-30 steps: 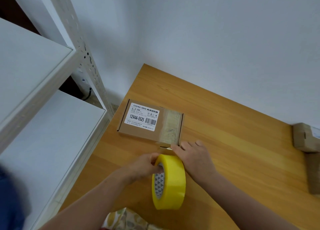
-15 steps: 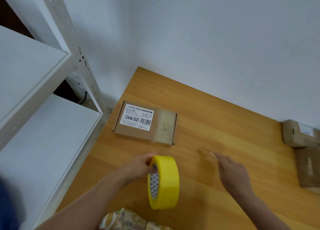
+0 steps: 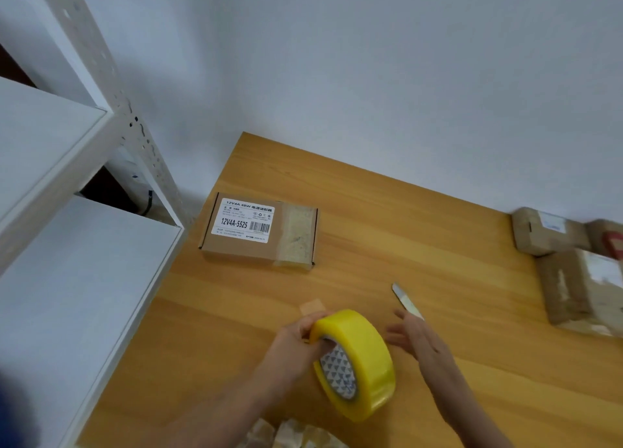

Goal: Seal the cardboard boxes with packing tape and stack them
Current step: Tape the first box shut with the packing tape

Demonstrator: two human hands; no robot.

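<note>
Once the strip was cut free of the roll, our right hand point(image 3: 416, 341) had left the labelled cardboard box point(image 3: 259, 231) and drawn back to the near right. Its fingers were loosely spread over the near end of a small knife point(image 3: 404, 299), and we could not tell whether they still pinched it. Our left hand point(image 3: 296, 343) gripped the yellow tape roll point(image 3: 357, 363), fingers curled at its core, a short loose tab point(image 3: 312, 307) standing up. The box lay flat at the far left of the wooden table point(image 3: 438, 245), taped across its right end, apparently sealed. More boxes point(image 3: 573, 279) waited at the far right.
</note>
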